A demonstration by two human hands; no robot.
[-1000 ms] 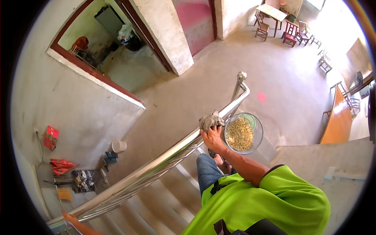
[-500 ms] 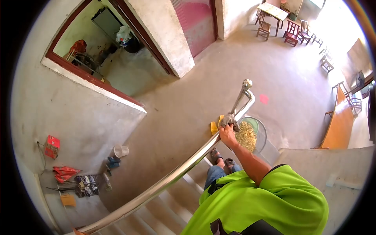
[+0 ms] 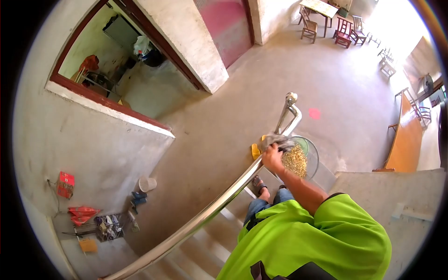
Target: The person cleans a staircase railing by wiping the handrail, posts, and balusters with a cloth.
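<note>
My right hand [image 3: 272, 157] is closed on a grey rag [image 3: 279, 141], which lies over the shiny metal handrail [image 3: 224, 198] near its lower end. The rag is bunched, with a loose part spreading past my fingers to the right. Beyond my hand the rail bends back under a round metal knob [image 3: 291, 97]. My left hand is out of view.
Stairs [image 3: 205, 238] run down beside the rail. At their foot stand a round tray [image 3: 317, 161] of yellowish pieces and yellow slippers [image 3: 255, 151]. A white basket [image 3: 147, 184] sits by the left wall; chairs [image 3: 343, 32] and a table [image 3: 319, 8] stand far off.
The rag has shifted and spread out to the right over the rail. My right hand stays at nearly the same spot, and my view has turned slightly.
</note>
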